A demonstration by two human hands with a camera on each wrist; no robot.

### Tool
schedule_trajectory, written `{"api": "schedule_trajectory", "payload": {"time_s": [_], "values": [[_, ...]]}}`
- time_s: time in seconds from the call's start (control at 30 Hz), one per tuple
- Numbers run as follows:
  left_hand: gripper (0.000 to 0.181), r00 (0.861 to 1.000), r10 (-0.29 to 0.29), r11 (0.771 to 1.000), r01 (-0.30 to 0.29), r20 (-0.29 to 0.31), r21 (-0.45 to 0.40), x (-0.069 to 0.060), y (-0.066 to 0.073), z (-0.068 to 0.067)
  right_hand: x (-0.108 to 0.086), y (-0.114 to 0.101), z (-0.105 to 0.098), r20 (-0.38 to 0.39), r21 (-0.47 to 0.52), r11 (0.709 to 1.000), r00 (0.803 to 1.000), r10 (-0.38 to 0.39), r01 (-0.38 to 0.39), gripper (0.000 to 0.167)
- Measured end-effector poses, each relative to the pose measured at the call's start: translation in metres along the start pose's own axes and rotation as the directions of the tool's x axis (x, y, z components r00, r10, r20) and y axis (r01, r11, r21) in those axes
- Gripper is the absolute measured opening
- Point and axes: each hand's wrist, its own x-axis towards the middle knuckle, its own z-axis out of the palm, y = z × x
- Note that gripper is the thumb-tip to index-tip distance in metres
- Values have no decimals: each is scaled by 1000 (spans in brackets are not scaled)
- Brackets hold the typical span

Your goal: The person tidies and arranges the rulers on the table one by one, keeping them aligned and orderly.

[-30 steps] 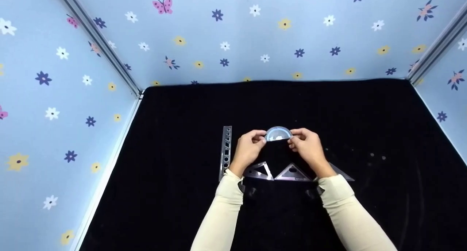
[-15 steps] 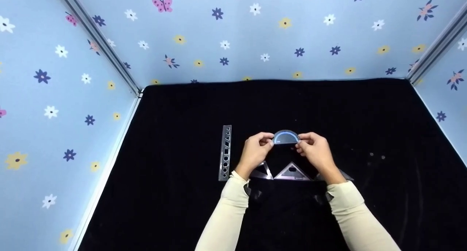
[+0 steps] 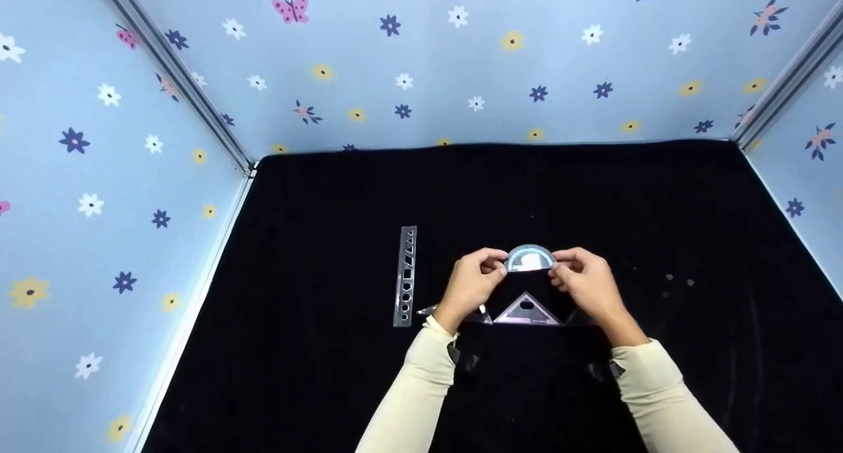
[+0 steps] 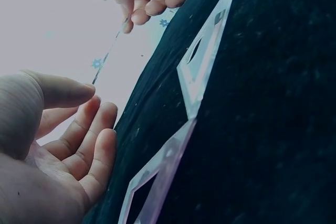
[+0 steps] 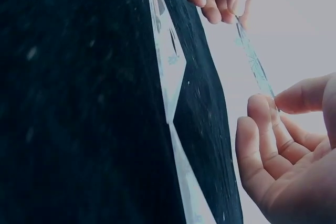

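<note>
A clear protractor (image 3: 531, 259) with a pale blue scale is held up by its two ends, arc side away from the person. My left hand (image 3: 473, 282) pinches its left corner between thumb and fingers. At the right corner, my right hand (image 3: 588, 285) pinches it likewise. Both wrist views show it almost edge-on, as a thin strip (image 5: 254, 61) between the fingertips, apart from the cloth. Just nearer the person, a clear set square (image 3: 527, 310) lies flat between the forearms. Another set square (image 4: 157, 177) is partly covered by the left wrist in the head view.
A clear stencil ruler (image 3: 405, 276) with cut-out shapes lies left of the left hand. Black cloth (image 3: 316, 242) covers the table. Something flat beneath the right forearm is mostly hidden. Flowered blue panels (image 3: 428, 64) stand at the back and sides.
Both hands have carried the protractor to the right and slightly toward the person, keeping their pinch. The ruler and set squares lie where they were.
</note>
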Motion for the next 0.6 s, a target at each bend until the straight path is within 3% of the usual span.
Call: {"api": "schedule_trajectory", "payload": {"time_s": [0.27,0.43,0.6], "values": [[25,1000,3,1000,-3,3,-13,-5,2,9,-11,2,-13,36,-23,1000,999,-14,15,24],[26,1000,1,1000,-1,28,-31,-7,5,16,-25,-20,-20,41,-59,998,999,-23,26,23],[27,999,5,998,-2,47,-55,-9,7,24,-23,-5,-29,30,-38,999,999,-23,24,23]]}}
